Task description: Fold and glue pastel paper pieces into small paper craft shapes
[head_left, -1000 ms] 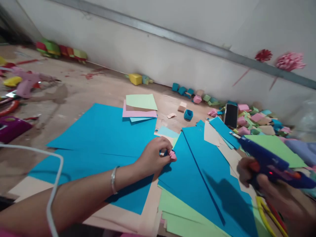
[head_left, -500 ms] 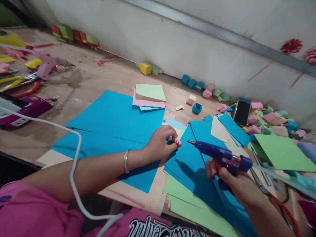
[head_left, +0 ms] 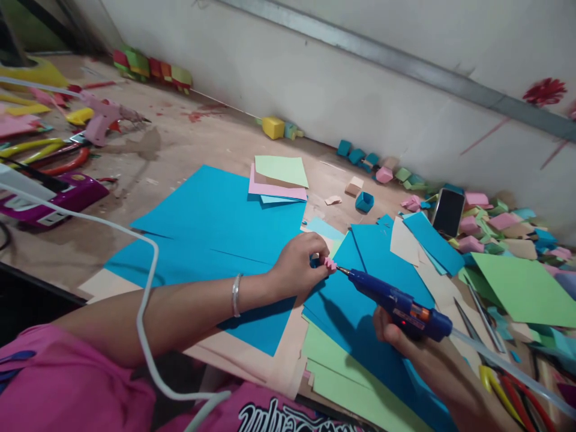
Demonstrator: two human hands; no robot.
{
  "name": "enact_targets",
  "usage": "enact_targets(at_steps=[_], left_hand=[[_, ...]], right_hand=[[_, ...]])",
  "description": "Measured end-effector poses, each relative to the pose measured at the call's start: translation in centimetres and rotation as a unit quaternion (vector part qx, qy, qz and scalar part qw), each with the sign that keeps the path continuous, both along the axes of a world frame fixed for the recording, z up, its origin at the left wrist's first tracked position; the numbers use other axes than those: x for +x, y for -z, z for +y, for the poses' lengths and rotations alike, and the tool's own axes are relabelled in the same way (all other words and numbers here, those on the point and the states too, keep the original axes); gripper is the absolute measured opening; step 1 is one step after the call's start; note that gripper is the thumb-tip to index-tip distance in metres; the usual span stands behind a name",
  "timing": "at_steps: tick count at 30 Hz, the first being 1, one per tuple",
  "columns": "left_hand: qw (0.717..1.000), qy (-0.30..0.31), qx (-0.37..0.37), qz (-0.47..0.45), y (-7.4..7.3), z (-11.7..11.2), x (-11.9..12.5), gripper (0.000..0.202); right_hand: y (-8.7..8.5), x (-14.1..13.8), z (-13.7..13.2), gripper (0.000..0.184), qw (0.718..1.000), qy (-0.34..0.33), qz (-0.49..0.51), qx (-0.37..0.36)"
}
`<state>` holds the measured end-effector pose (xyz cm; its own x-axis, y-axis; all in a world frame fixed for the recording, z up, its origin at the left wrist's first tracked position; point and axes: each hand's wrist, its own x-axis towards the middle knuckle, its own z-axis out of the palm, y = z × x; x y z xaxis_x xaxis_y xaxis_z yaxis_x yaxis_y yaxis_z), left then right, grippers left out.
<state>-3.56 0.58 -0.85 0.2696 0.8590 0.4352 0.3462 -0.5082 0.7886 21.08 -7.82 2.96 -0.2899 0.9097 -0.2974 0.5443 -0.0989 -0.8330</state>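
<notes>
Nozzle of blue glue gun, gripped in my right hand, sits at folded pink paper pinched in my left hand.

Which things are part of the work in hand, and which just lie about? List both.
In use:
blue glue gun, in the right hand
pink paper piece, in the left hand

Apparently just lying about:
phone
pink glue gun
yellow block

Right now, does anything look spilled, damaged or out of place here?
Red marks blotch the tabletop near the wall, perhaps an old spill. A phone looks misplaced among folded paper pieces. Nothing seems wrong with the blue glue gun in the right hand.
</notes>
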Motion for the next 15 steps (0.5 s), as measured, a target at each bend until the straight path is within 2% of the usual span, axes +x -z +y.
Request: enact_targets(at_steps=[6,15], left_hand=[[1.0,0.004,0.0,0.002,0.19,0.08,-0.02,0.016],[1.0,0.004,-0.013,0.01,-0.18,-0.05,-0.1,0.018]], right_hand=[[-0.22,-0.49,-0.01,0.036,1.0,0.017,0.005,-0.001],[-0.15,-0.26,0.21,0.036,1.0,-0.005,-0.009,0.009]])
